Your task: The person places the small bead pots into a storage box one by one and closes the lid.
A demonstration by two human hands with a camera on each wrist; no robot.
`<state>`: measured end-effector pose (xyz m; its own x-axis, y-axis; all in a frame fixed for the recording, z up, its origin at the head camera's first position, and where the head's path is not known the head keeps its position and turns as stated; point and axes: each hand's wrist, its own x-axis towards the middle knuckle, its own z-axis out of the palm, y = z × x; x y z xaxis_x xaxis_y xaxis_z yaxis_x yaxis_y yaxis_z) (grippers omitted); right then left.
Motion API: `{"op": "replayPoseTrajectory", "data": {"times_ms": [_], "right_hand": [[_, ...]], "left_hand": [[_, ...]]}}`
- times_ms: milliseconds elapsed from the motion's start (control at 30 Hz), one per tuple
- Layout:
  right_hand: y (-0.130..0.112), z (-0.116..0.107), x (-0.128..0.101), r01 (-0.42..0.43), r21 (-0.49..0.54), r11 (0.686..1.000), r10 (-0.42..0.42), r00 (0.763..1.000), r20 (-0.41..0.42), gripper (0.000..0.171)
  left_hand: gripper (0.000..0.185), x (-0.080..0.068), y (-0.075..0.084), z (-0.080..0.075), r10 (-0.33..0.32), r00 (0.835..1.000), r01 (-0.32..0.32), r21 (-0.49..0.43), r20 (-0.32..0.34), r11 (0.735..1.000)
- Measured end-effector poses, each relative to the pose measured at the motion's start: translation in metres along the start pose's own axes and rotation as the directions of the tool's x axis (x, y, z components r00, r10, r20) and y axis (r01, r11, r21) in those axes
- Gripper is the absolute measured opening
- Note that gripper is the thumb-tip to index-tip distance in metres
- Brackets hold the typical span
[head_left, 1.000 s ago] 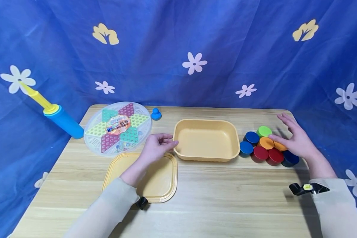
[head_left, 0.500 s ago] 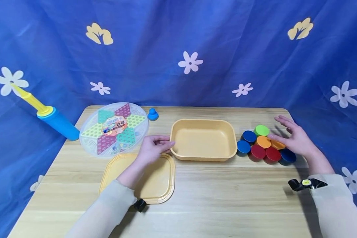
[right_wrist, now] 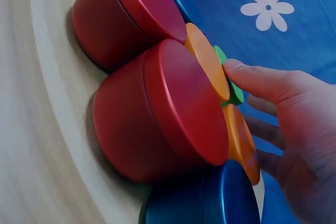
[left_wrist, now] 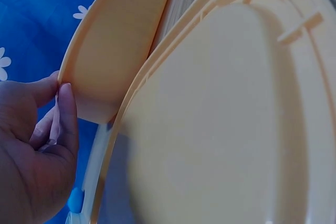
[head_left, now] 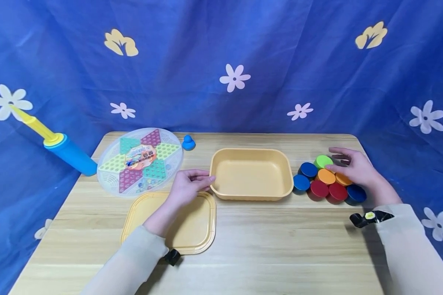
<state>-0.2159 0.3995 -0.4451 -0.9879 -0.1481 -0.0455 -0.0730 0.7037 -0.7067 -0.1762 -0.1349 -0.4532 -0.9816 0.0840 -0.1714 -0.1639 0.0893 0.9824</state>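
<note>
On the table stands a beige plastic box (head_left: 252, 175), open at the top. My left hand (head_left: 187, 186) pinches its left rim, thumb inside and fingers outside, as the left wrist view shows of the box wall (left_wrist: 113, 51). At the right is a cluster of round lidded tins: red (head_left: 319, 189), orange (head_left: 326, 176), blue (head_left: 301, 183), dark blue (head_left: 355, 194) and green (head_left: 322, 161). My right hand (head_left: 356, 166) hovers over the cluster's back right, thumb and fingers apart beside the green tin. Its thumb (right_wrist: 257, 80) reaches the green tin's edge; contact is unclear.
A beige lid (head_left: 192, 225) lies under my left forearm. Left of the box are a round Chinese checkers board (head_left: 142, 159) and a small blue knobbed piece (head_left: 188, 142). A blue and yellow hand pump (head_left: 70, 153) leans at the left edge. Blue flowered cloth (head_left: 177, 73) hangs behind.
My right hand has moved left towards the green tin, its fingers drawing nearer the thumb. My left hand stays on the box rim. The whole view has shifted slightly.
</note>
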Motion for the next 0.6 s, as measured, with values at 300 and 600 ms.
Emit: {"op": "replayPoseTrajectory", "data": {"times_ms": [300, 600], "right_hand": [[-0.001, 0.003, 0.012, 0.022, -0.048, 0.999, -0.021, 1.0, 0.022, 0.066], [0.005, 0.004, 0.02, -0.039, 0.057, 0.998, 0.034, 0.995, 0.09, 0.071]], "left_hand": [[0.036, 0.0, 0.001, 0.002, -0.002, 1.0, 0.002, -0.009, 0.006, 1.0], [0.035, -0.001, 0.002, 0.002, -0.004, 1.0, 0.004, -0.012, -0.006, 1.0]]}}
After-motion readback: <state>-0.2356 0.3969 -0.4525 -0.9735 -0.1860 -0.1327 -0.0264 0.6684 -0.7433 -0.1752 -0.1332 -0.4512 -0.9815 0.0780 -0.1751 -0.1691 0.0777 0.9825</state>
